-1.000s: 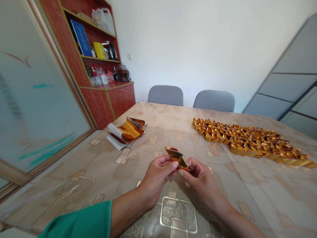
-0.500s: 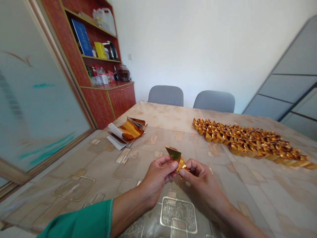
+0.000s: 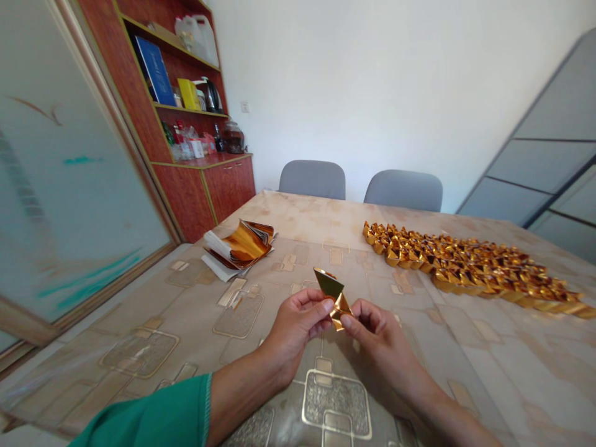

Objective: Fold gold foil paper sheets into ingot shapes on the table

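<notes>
A partly folded piece of gold foil paper [image 3: 330, 284] is held just above the table, one pointed flap standing up at its left. My left hand [image 3: 300, 323] pinches its left side between thumb and fingers. On the right side, the thumb and fingers of my right hand [image 3: 379, 326] are closed on the same piece. A loose stack of gold foil sheets [image 3: 246, 244] with white paper lies farther left. Many folded gold pieces [image 3: 465, 261] stand packed in rows at the right.
The table [image 3: 307, 217] has a patterned cover. Beyond its far edge are two grey chairs [image 3: 311, 179] [image 3: 403, 189] by a white wall. A red-brown cabinet [image 3: 190, 192] with shelves of bottles and boxes stands at the back left.
The foil piece has turned slightly in my fingers; its upright flap sits a little higher and farther right. My right thumb has shifted slightly right.
</notes>
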`<action>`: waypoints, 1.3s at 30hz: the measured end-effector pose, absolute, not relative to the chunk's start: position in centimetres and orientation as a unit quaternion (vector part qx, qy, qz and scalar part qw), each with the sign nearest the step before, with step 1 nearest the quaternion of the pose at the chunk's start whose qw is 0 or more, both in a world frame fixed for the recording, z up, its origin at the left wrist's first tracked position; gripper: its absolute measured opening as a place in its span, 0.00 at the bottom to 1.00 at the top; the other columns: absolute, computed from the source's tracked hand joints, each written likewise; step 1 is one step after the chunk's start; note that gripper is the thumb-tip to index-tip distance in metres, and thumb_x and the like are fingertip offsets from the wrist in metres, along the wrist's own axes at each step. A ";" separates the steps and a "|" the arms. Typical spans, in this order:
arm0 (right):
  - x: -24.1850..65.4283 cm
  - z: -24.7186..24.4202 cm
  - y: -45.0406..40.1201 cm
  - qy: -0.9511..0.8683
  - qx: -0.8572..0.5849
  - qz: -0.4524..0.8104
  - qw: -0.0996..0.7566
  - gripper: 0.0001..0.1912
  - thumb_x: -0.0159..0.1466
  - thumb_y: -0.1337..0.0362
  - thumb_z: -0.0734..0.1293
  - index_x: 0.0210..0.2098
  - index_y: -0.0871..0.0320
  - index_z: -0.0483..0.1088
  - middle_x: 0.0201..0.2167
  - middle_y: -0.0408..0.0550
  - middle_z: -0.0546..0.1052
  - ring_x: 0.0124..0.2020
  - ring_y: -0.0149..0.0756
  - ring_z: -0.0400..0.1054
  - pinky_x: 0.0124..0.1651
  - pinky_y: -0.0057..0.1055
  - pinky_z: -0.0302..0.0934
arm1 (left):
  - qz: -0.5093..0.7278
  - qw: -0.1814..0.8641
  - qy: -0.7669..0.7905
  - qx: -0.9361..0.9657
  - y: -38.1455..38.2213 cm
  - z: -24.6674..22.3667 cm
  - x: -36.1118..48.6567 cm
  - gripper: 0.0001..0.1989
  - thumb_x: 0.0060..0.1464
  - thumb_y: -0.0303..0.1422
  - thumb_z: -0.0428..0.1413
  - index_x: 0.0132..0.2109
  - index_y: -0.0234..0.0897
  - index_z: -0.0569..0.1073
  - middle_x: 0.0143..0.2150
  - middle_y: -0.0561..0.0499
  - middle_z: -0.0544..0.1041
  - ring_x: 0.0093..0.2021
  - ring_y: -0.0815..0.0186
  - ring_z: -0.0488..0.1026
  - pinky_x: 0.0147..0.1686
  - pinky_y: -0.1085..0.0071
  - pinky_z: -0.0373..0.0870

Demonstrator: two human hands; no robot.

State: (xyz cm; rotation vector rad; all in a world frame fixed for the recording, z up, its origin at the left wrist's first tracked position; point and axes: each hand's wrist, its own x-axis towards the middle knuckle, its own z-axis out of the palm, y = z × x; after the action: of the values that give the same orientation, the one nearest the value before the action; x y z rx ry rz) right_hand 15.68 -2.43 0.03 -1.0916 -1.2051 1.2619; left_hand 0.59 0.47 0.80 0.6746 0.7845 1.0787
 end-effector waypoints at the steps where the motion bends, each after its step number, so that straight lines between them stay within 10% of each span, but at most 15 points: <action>1: 15.7 0.1 -2.5 -0.501 -0.450 0.532 0.514 0.19 0.60 0.50 0.71 0.25 0.57 0.65 0.22 0.38 0.64 0.25 0.29 0.53 0.28 0.28 0.48 | 0.492 0.731 0.360 0.306 0.5 0.8 0.6 0.15 0.41 0.32 0.70 0.34 0.33 0.75 0.32 0.51 0.79 0.31 0.71 0.74 0.33 0.75 0.69; 39: 14.6 0.0 -2.8 -0.493 -0.423 0.590 0.480 0.09 0.59 0.57 0.70 0.33 0.57 0.74 0.26 0.41 0.68 0.24 0.28 0.52 0.24 0.26 0.46 | 0.528 0.677 0.373 0.352 0.6 0.6 0.8 0.15 0.40 0.31 0.68 0.28 0.35 0.68 0.24 0.58 0.70 0.25 0.74 0.65 0.27 0.77 0.62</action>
State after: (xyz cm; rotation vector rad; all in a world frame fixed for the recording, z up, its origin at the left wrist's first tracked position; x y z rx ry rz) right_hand 14.65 -2.76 -0.03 -1.0325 -1.2039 1.4385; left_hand 0.78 0.64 0.64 0.7913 0.8373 1.1870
